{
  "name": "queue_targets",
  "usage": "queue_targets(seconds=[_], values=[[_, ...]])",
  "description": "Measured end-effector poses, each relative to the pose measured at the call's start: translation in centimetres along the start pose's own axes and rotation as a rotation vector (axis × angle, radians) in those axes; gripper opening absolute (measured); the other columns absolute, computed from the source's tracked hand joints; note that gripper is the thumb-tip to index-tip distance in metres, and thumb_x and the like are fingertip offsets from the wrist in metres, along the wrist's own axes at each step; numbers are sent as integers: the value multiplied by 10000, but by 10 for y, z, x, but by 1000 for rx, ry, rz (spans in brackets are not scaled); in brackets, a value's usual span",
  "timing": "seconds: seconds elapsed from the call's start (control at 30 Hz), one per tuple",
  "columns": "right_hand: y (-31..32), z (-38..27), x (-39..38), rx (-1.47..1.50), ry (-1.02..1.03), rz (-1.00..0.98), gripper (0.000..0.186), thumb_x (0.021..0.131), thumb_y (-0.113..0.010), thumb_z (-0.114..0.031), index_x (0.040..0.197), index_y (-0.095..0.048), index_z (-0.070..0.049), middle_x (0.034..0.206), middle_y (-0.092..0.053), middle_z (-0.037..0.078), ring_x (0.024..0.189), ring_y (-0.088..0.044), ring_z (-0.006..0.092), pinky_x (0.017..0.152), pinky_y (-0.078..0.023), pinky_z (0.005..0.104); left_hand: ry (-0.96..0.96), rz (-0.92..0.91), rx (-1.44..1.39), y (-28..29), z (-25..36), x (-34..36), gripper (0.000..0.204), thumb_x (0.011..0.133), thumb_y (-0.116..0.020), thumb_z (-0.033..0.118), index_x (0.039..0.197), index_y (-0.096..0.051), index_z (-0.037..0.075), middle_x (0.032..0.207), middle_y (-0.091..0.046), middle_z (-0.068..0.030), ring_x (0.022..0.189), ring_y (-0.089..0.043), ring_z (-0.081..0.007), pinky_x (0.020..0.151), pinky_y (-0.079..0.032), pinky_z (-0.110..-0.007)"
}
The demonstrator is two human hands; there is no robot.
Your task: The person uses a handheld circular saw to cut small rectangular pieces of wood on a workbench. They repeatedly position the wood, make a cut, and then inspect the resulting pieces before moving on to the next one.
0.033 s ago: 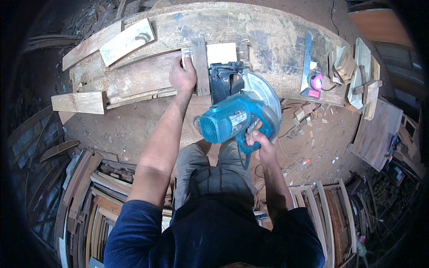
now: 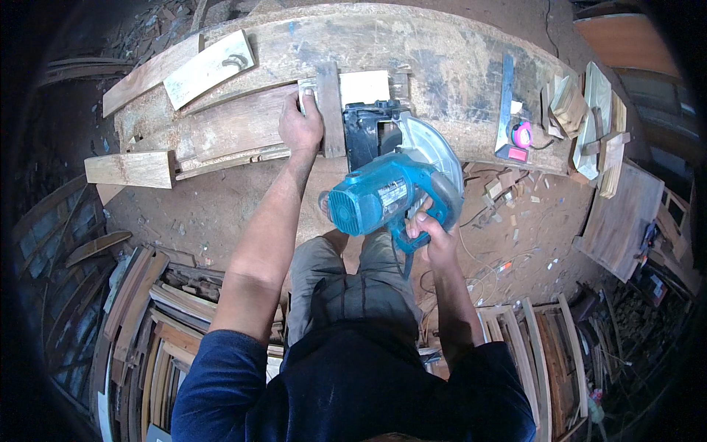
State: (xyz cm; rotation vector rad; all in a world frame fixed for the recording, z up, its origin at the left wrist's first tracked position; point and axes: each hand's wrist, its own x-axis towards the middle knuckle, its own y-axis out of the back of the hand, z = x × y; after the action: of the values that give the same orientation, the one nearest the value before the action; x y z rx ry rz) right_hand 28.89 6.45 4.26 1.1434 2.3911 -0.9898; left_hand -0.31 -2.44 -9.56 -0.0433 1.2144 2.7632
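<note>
My right hand [image 2: 434, 234] is wrapped round the rear handle of a teal circular saw [image 2: 372, 197]. The saw's black base plate [image 2: 362, 140] rests at the bench's near edge, against a grey-brown wooden strip [image 2: 331, 110] lying crosswise. Just left of that strip, my left hand [image 2: 300, 127] is closed on a pale board, with the thumb laid on top and the other fingers curled and partly hidden. The board's bare end [image 2: 365, 88] shows on the strip's right side. The saw's body and guard hide the blade's lower part.
On the workbench [image 2: 464, 59] lie offcuts [image 2: 210, 70] at the left, and a try square [image 2: 505, 103] and pink tape measure [image 2: 522, 135] at the right. Wood pieces [image 2: 600, 132] lean at its right end. Stacked timber [image 2: 169, 331] flanks me; a cord and scraps litter the floor.
</note>
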Motion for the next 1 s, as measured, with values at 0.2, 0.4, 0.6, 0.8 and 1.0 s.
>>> queue_targets(seconds=[0.2,0.4,0.6,0.8,1.0], values=[[-5,-5,8,18,-13,-20,171,880,-652,18,1012,-550,-22,757,-577,63,612,-586,158,595,-489,336,-64,-10,26,3,4,0,422,1013,-505,429,1093,-698,62,995,-717,-235,942,-680,-436,821,-514,-524],[-9,-11,15,-26,-21,-52,170,878,-618,-11,1023,-529,-15,724,-551,75,617,-562,173,615,-483,345,-111,-66,214,3,9,20,426,1025,-481,413,1072,-696,49,939,-714,-251,909,-682,-442,803,-515,-529],[-12,-16,18,-64,0,-55,169,869,-626,-13,1010,-533,-18,705,-546,73,588,-554,172,589,-477,339,-166,50,117,-1,10,18,444,1027,-471,424,1061,-706,49,920,-711,-254,895,-681,-440,775,-515,-542],[-21,-21,23,-44,-15,-19,176,861,-640,-23,1004,-536,-23,695,-542,71,581,-552,173,584,-471,345,-72,-42,215,1,13,24,475,1038,-447,448,980,-694,47,896,-705,-256,859,-673,-453,759,-505,-554],[-21,-22,28,51,-49,-10,209,853,-676,31,1013,-550,-15,748,-585,79,588,-581,163,572,-485,324,-21,-2,197,-2,25,29,500,1050,-436,453,885,-660,38,815,-682,-259,802,-658,-471,718,-484,-562]])
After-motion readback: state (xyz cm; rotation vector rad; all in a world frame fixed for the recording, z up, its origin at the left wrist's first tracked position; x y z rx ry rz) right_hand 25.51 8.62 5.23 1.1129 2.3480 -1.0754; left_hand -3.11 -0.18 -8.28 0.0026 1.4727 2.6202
